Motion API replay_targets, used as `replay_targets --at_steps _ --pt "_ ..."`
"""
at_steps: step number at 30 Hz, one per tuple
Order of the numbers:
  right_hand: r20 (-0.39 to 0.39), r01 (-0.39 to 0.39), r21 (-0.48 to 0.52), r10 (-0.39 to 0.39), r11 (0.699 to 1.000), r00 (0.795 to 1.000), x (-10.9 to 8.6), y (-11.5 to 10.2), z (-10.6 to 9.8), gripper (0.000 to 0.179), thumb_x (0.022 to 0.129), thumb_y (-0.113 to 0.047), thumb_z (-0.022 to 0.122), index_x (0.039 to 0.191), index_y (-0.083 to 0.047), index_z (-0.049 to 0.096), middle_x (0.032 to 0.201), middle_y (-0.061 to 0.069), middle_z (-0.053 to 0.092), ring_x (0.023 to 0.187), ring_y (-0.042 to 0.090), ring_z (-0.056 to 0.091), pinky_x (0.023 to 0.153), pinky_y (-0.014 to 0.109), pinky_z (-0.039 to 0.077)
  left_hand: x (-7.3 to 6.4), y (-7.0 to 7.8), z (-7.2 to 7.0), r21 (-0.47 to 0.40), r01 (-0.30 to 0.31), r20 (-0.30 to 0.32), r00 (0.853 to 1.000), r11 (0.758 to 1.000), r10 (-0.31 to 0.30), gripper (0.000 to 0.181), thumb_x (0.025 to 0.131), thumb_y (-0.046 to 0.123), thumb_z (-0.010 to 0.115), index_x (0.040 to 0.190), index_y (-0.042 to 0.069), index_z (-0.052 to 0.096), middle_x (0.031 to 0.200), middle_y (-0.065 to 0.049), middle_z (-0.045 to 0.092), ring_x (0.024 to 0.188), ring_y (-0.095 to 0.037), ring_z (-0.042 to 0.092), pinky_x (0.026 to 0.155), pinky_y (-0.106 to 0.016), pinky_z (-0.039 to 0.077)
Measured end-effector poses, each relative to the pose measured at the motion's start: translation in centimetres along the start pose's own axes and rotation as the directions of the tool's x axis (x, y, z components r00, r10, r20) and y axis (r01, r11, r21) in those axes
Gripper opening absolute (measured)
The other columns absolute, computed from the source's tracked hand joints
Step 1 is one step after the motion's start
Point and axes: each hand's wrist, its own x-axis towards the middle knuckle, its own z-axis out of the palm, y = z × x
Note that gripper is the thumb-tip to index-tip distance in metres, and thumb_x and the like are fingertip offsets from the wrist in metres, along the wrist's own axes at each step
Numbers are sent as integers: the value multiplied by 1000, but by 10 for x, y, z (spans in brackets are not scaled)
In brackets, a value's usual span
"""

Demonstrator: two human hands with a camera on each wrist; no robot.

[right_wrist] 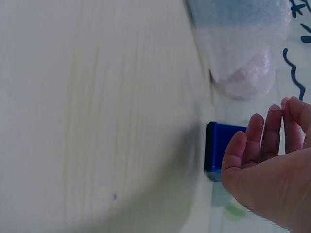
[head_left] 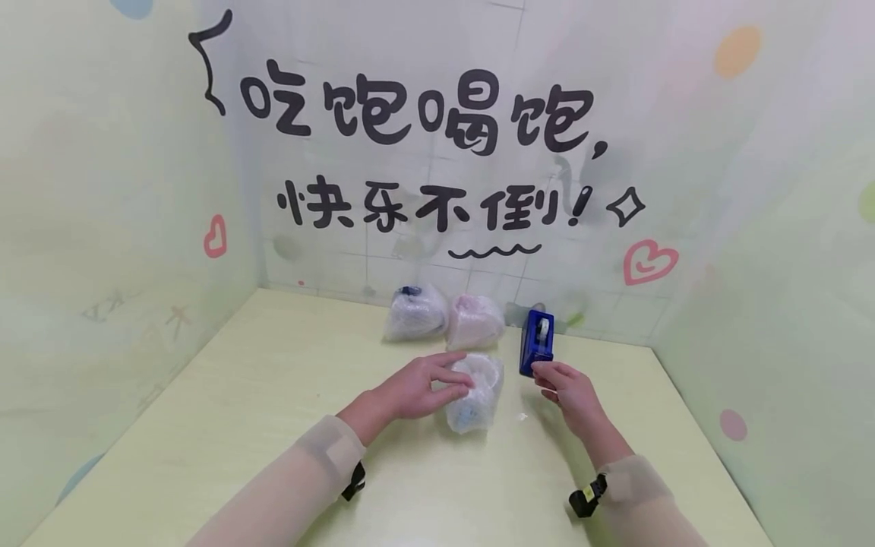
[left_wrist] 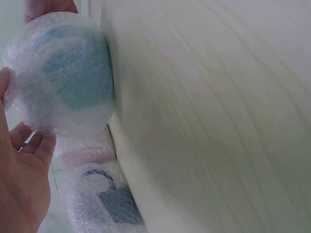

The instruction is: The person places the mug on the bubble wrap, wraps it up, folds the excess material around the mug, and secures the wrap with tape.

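My left hand (head_left: 415,389) holds a bubble-wrapped light blue object (head_left: 476,410) from its left side, thumb and fingers on the wrap. In the left wrist view that bundle (left_wrist: 73,73) looks rounded, and its exact kind is blurred by the wrap. To the right, my right hand (head_left: 577,396) is at the near end of a blue tape dispenser (head_left: 528,346) carrying a roll of clear tape (head_left: 543,331). Its thumb and forefinger meet in a pinch there; the clear tape end between them is hard to make out.
Behind the held bundle stand a bubble-wrapped pink object (head_left: 475,323) and a bubble-wrapped dark blue mug (left_wrist: 116,201) with its handle showing. A small clear scrap (head_left: 522,416) lies on the pale table (head_left: 273,425). Printed walls enclose the back and sides.
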Motion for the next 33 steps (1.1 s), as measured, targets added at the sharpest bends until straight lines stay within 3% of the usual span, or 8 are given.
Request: replay_targets --at_steps 6,9,15,19,21,26,33 --pt "81 102 -84 -96 991 992 -30 -24 11 16 105 -22 76 109 -8 82 95 -10 74 96 10 67 94 24 59 0 0 0 -12 34 7 999 999 -34 30 109 30 67 132 17 82 168 -18 52 154 -43 53 128 -58 43" --pt "160 137 -87 -122 987 979 -46 -39 16 12 106 -19 73 105 -10 81 97 -8 74 95 11 67 93 21 58 2 -1 1 -2 48 13 999 999 -48 30 109 31 67 132 19 82 168 -17 52 154 -42 52 128 -57 43" --pt "346 185 -22 -166 982 923 -73 -70 34 16 108 -17 69 96 -21 79 94 -6 69 90 13 63 91 23 58 4 0 1 0 76 28 997 997 -76 31 109 31 66 133 20 81 170 -14 51 156 -40 50 130 -55 42" --pt "394 200 29 -195 979 898 -73 -82 55 17 109 -16 66 98 -19 77 89 -6 66 87 12 60 88 24 57 3 -1 1 -23 85 12 996 996 -85 32 110 29 60 132 20 82 169 -13 52 156 -39 50 130 -56 42" --pt "376 193 56 -199 980 905 -67 -83 66 18 110 -15 66 98 -19 78 88 -6 66 86 12 60 88 25 57 2 -1 1 -42 88 7 996 995 -88 33 111 29 57 131 20 82 170 -12 51 157 -38 50 130 -57 41" --pt "283 149 99 -171 984 944 -41 -80 85 18 110 -15 66 97 -18 78 91 -6 67 88 12 61 88 25 58 0 -1 3 -80 85 2 996 993 -85 37 113 33 52 129 19 83 169 -12 52 158 -37 49 129 -57 42" --pt "182 138 156 -166 978 969 -17 -79 97 14 108 -15 69 98 -14 78 90 -7 69 89 13 63 81 22 56 1 3 4 -93 102 -18 994 990 -104 37 109 37 62 133 17 81 168 -13 53 157 -39 50 129 -58 42"
